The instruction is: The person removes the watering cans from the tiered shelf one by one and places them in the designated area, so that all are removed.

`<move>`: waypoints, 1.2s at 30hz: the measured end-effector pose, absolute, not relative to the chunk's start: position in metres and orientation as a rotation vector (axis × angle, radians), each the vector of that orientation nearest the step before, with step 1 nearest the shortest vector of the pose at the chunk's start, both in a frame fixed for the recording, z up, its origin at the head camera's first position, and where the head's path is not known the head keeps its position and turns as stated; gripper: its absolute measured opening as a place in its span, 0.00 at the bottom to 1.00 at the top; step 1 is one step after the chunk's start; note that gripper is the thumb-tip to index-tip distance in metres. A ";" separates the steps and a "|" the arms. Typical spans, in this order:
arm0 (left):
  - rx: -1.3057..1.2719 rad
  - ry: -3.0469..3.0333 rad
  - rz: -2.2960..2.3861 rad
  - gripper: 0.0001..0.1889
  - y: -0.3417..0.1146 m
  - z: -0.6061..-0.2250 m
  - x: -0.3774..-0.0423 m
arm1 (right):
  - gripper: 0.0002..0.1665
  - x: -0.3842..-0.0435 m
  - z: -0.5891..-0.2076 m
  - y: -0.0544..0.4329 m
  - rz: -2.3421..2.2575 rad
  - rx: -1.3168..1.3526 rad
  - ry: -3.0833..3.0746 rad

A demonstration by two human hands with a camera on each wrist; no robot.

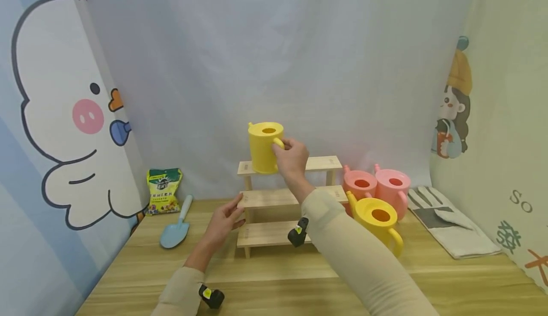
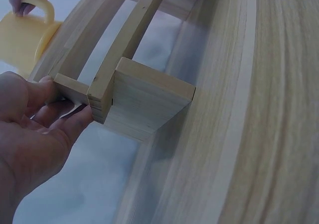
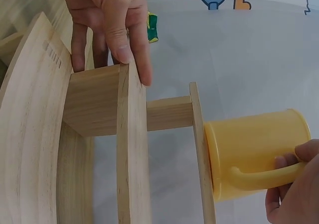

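A yellow watering can (image 1: 262,149) stands upright at the left part of the top tier of a three-tier wooden rack (image 1: 267,198). My right hand (image 1: 292,160) grips its handle, fingers curled round the upper part. In the right wrist view, the can's base (image 3: 212,162) meets the top board or sits very close to it. At the rack's left end, my left hand (image 1: 222,222) holds the middle board. The left wrist view shows the thumb and fingers of that hand (image 2: 37,124) on either side of the board's end.
Right of the rack stand two pink watering cans (image 1: 361,182) and another yellow watering can (image 1: 376,218). Gloves (image 1: 454,225) lie farther right on the wooden table (image 1: 274,287). At left are a light blue trowel (image 1: 174,234) and a green-yellow packet (image 1: 164,192). A pale curtain hangs behind.
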State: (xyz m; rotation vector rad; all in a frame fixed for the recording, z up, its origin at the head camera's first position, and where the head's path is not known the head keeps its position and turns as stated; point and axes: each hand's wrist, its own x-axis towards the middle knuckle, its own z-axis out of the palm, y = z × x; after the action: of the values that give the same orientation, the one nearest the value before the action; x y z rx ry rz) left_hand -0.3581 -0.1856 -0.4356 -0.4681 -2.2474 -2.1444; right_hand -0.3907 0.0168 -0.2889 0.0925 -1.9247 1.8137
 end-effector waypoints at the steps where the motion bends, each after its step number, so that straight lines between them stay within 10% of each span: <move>1: -0.467 -2.246 -2.144 0.28 -0.186 -0.436 -0.358 | 0.17 -0.391 -0.290 0.018 1.821 0.088 -1.917; 36: -0.456 -2.257 -2.131 0.28 -0.187 -0.436 -0.356 | 0.13 -0.390 -0.291 0.034 2.004 0.129 -1.858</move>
State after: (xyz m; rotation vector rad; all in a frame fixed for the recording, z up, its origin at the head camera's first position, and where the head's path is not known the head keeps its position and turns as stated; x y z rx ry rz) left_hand -0.3560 -0.1868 -0.4356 -0.4562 -2.2574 -2.1311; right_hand -0.3903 0.0338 -0.2912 0.1291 -1.8579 2.0037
